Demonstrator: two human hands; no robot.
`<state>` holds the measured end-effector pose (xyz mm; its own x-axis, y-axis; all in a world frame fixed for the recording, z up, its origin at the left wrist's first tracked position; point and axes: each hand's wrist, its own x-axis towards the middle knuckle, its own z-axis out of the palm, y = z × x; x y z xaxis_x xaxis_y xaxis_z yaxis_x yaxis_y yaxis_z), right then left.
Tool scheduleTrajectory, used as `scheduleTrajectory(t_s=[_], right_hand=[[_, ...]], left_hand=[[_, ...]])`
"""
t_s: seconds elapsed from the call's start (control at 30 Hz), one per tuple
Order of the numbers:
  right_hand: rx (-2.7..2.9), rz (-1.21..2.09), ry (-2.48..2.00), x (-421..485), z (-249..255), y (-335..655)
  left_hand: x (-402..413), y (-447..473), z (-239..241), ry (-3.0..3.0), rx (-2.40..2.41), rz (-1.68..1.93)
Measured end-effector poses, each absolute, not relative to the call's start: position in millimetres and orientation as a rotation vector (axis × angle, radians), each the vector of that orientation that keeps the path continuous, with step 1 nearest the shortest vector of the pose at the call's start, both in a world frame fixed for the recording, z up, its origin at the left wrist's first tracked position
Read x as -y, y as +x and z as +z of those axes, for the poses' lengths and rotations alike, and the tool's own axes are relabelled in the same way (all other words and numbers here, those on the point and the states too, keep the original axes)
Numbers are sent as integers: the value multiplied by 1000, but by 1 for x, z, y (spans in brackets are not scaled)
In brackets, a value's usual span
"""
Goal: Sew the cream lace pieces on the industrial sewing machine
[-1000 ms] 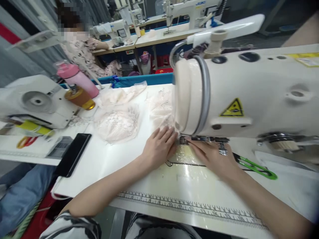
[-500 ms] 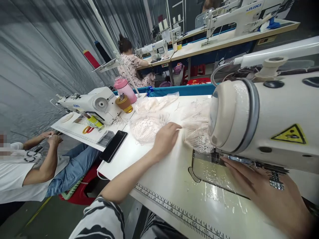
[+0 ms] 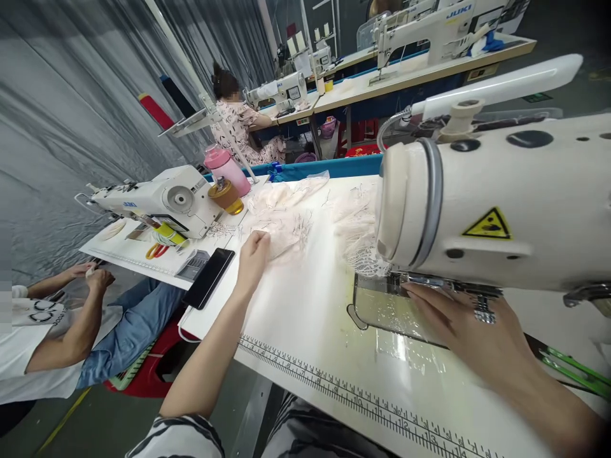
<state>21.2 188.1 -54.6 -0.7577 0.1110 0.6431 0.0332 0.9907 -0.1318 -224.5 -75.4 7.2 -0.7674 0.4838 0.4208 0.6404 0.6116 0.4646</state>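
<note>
My left hand (image 3: 254, 257) is closed, its fingers pinching the near edge of a thin, pale pink lace piece (image 3: 285, 236) with loose dark threads. Over on the right, my right hand (image 3: 470, 327) lies low under the head of a white sewing machine (image 3: 429, 203). Its fingers are stretched out toward the presser foot (image 3: 394, 280), and machine parts partly cover them. A second pale lace piece (image 3: 367, 259) lies bunched just left of the presser foot, apart from my left hand.
A black phone (image 3: 209, 278), a honey-coloured jar (image 3: 226, 196) and a pink bottle (image 3: 226, 168) stand left of the lace. A printed ruler (image 3: 334, 388) runs along the table's front edge. Green-handled snips (image 3: 575, 369) lie at far right. A co-worker (image 3: 62, 331) sits at left.
My left hand has moved left, away from the lace by the machine, and onto the other lace piece, which now looks folded. The right hand stays by the presser foot. The view has shifted.
</note>
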Motion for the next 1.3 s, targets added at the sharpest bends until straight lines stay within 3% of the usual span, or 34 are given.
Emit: scheduleTrajectory(t_s=[0.1, 0.2, 0.33, 0.5, 0.63, 1.0, 1.3], right_hand=[[2419, -18, -3, -188, -54, 21], [2434, 26, -64, -183, -54, 21], [2558, 124, -161, -176, -50, 24], [2654, 175, 29, -168, -45, 25], [2648, 169, 249, -166, -51, 22], [2574, 28, 45, -172, -39, 29], [2607, -174, -74, -171, -38, 28]], left_hand=[[71, -197, 11, -1105, 2603, -993], [56, -151, 8, -1690, 2657, -1002], [34, -103, 1, -2375, 2377, -872], [22, -94, -9, -2103, 2303, -517], [19, -99, -10, -2240, 2197, -551], [-6, -113, -34, -2080, 1931, -136], [-16, -130, -40, -2056, 1918, -226]])
